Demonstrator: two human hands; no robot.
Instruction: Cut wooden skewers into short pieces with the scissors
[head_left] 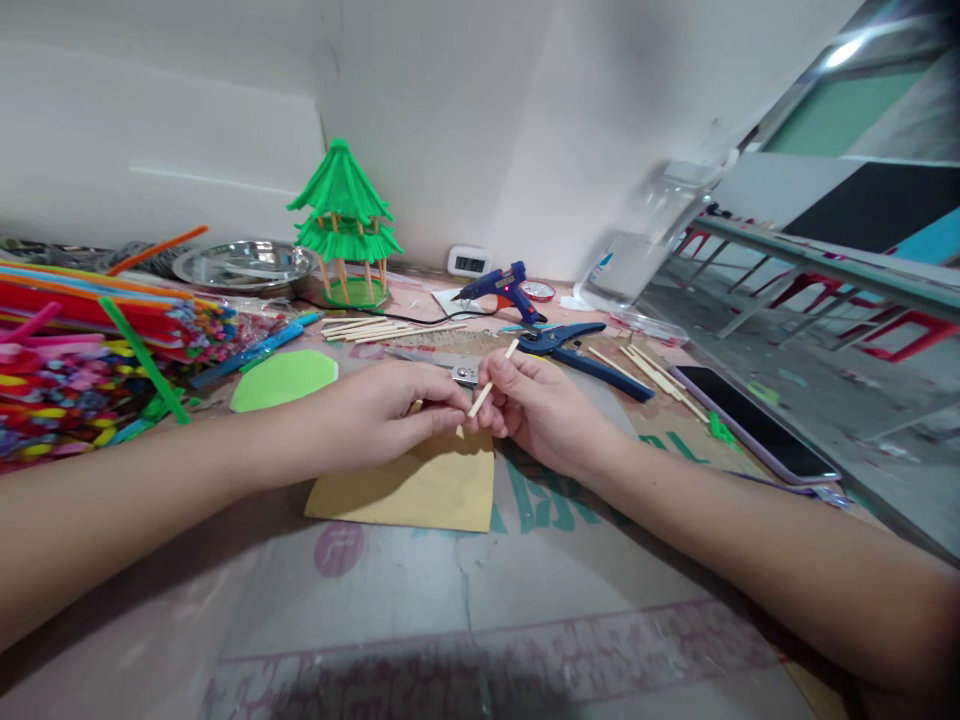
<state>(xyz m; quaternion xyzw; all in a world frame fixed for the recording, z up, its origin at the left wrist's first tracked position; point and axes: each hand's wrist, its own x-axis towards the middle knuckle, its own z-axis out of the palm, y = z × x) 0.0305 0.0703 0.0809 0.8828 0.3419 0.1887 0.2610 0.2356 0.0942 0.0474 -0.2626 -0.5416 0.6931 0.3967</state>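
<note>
From the head camera I see my right hand [544, 405] pinching a thin wooden stick [493, 379] low on its length, fingers [501, 398] closed around it. The stick's long axis runs diagonally, its free end pointing up and away to the right, its lower end down toward me. My left hand [390, 408] meets it from the other side, fingertips shut on the stick's lower end, so both hands touch just above a tan card [420, 490] on the surface [525, 600]. Both forearms reach in from the lower corners, palms turned inward. Beyond the hands lie blue pliers [577, 350], a blue glue gun [501, 288] and loose sticks [382, 328]. A green pagoda model [343, 220] stands farther back; coloured straws [82, 350] are heaped at left, a phone [754, 420] lies at right.
</note>
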